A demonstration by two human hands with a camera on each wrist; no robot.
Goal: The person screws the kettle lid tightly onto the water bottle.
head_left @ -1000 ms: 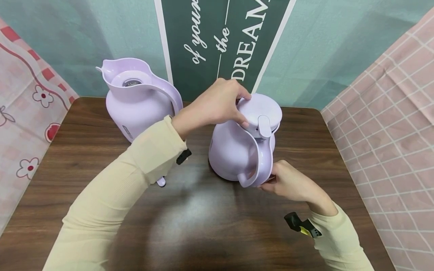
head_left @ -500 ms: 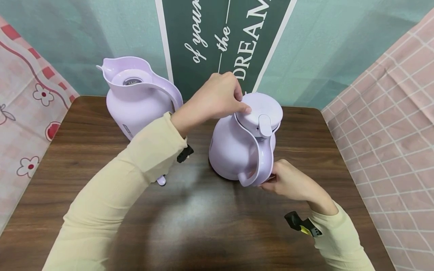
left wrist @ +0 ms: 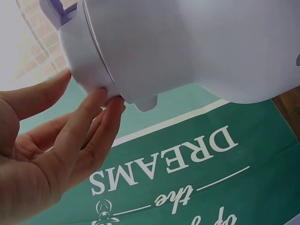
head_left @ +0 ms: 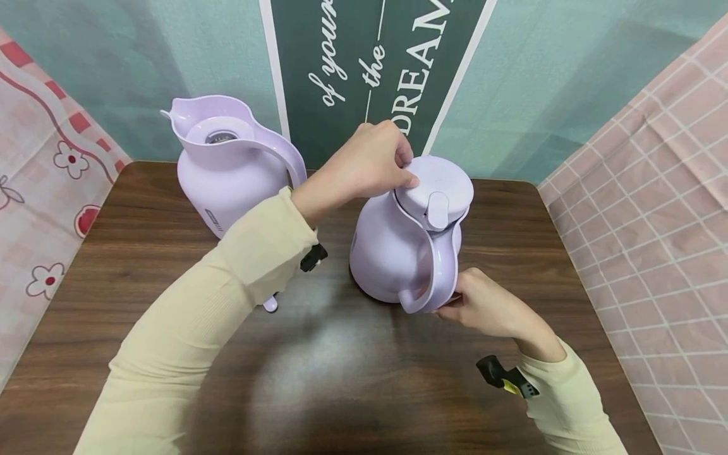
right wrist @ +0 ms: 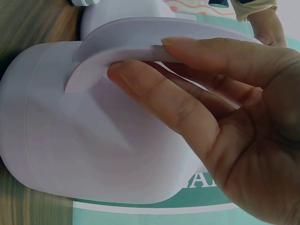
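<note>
A light purple thermos jug (head_left: 387,253) stands upright on the right half of the table. Its round lid (head_left: 435,180), with a small tab pointing toward the handle, sits in the jug's mouth. My left hand (head_left: 370,158) pinches the lid's left edge, the thumb on top; the left wrist view has the thumb and fingertips against the lid's rim (left wrist: 86,51). Lower down, my right hand (head_left: 495,306) grips the jug's handle (head_left: 446,272). In the right wrist view, thumb and fingers close on this handle (right wrist: 126,35) from both sides.
A matching purple jug (head_left: 233,170) stands at the left with its top uncovered. A purple tab (head_left: 270,304) pokes out below the left sleeve; the rest of that piece is hidden. The wooden table (head_left: 352,392) is bordered by a teal backdrop (head_left: 512,95) and pink checked cloth (head_left: 654,253).
The left hand has shifted its hold on the lid, thumb now higher on the edge. The lid's tab has turned slightly left. Right hand and jug stay put.
</note>
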